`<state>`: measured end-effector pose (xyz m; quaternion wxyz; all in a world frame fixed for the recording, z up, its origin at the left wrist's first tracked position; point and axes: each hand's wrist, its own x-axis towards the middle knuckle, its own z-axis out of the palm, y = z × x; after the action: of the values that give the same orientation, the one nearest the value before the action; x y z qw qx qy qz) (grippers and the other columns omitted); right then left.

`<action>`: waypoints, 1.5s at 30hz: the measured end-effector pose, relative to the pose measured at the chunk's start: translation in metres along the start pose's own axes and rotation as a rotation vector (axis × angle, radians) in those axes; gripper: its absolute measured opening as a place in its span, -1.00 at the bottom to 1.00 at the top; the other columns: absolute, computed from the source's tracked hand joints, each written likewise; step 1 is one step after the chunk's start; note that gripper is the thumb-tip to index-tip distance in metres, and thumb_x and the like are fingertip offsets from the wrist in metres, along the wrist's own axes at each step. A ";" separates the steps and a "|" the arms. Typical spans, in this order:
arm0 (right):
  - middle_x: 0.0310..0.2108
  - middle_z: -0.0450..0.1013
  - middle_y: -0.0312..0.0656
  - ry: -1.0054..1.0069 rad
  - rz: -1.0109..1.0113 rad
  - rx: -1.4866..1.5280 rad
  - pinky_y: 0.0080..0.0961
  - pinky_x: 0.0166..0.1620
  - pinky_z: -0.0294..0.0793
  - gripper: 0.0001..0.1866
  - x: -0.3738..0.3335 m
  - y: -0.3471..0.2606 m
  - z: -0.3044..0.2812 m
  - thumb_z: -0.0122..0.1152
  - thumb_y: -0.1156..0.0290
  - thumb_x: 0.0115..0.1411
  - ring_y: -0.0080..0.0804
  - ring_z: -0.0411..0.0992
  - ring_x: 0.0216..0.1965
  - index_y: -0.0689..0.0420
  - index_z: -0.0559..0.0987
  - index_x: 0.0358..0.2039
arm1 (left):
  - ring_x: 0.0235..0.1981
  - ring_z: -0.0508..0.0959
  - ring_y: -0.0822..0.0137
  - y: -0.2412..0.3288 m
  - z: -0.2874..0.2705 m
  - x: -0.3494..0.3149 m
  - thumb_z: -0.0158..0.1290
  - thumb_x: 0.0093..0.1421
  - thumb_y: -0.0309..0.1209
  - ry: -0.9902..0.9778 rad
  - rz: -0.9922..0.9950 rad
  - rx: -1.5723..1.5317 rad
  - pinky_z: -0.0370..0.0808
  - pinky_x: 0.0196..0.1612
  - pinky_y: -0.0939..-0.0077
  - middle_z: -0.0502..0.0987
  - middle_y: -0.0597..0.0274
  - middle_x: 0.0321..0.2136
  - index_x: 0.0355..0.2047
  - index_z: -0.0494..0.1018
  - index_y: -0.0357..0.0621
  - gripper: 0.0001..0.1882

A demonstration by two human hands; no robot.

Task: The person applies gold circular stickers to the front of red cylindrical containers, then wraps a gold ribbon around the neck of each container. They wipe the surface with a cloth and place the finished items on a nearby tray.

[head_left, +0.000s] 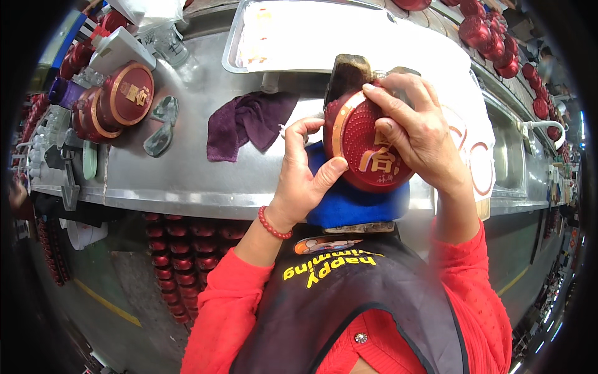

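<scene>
A round, flat-sided red bottle [367,140] with raised dots, gold characters and an orange-gold band along its rim is held between my hands. My left hand [302,171] grips its left edge, with the thumb on the front face by the band. My right hand [420,128] wraps over the upper right, its fingertips pressing at the top end of the band. Under the bottle lie a blue cloth [358,202] and a dark, worn support [349,71]. Part of the bottle's right side is hidden by my right hand.
A crumpled purple cloth [246,121] lies on the metal bench [193,177]. Several red bottles [128,93] stand at the left beside a clear-and-dark tool [162,128]. A white tray [299,37] sits at the back, a sink [507,156] at the right. Red bottles [180,249] line up below the bench edge.
</scene>
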<state>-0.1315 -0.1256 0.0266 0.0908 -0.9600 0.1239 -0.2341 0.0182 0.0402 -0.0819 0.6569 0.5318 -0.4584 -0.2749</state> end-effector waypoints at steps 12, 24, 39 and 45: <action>0.14 0.39 -0.01 0.015 0.194 0.189 -0.27 0.22 0.37 -0.52 -0.029 0.016 -0.015 0.13 0.21 0.44 -0.08 0.39 0.15 0.19 0.52 0.26 | 0.24 0.31 -0.03 0.040 -0.014 0.031 -0.20 0.41 0.29 -0.053 0.451 0.765 0.06 0.34 -0.05 0.55 0.08 0.15 0.28 0.39 -0.28 -0.15; 0.03 0.46 -0.07 0.215 0.390 0.520 -0.36 0.11 0.45 -0.69 -0.070 0.030 -0.001 0.26 0.31 0.38 -0.25 0.45 0.07 0.26 0.64 0.01 | 0.22 0.37 0.10 0.067 0.002 0.114 -0.10 0.42 0.17 -0.425 0.529 0.794 0.07 0.31 0.00 0.68 0.24 -0.07 0.17 0.55 -0.05 -0.37; 0.05 0.46 -0.08 0.251 0.458 0.670 -0.37 0.16 0.38 -0.84 -0.075 0.042 0.000 0.30 0.38 0.33 -0.28 0.41 0.12 0.21 0.60 -0.19 | 0.16 0.34 -0.06 0.081 0.023 0.124 0.11 0.29 0.08 -0.527 0.574 0.987 0.16 0.27 0.01 0.59 0.09 -0.01 -0.01 0.63 -0.05 -0.50; 0.06 0.44 -0.19 0.233 0.503 1.006 -0.46 0.09 0.39 -0.86 -0.074 0.052 0.003 0.25 0.36 0.37 -0.44 0.39 0.05 0.16 0.56 -0.25 | 0.20 0.30 -0.15 0.099 0.038 0.082 0.37 -0.03 -0.21 -0.453 0.446 0.997 0.16 0.27 -0.06 0.50 0.02 0.07 -0.26 0.55 -0.12 -0.61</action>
<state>-0.2040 -0.1543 -0.0195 0.5749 -0.7075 0.2311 -0.3399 0.0064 -0.0182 0.0377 0.2554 0.5954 -0.7617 0.0117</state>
